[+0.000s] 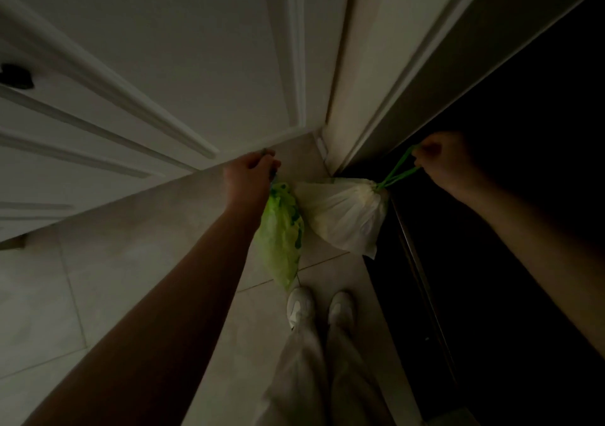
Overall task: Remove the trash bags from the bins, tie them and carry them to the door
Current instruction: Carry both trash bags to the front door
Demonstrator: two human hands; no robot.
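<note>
My left hand (252,172) grips the top of a small green trash bag (281,239), which hangs below it over the tiled floor. My right hand (442,160) pinches the green drawstring (397,172) of a white trash bag (343,213), pulled shut at its neck. The white bag hangs tilted to the left, its side close to the green bag. Both bags are held in front of a white panelled door (163,49), near the corner where the door meets its frame (370,75).
A dark door handle (16,77) shows at the far left. Beige floor tiles (114,262) lie below. To the right is a dark, unlit area (523,229) with a dark edge running along the floor. My own white shoes (320,308) and pale trousers stand just behind the bags.
</note>
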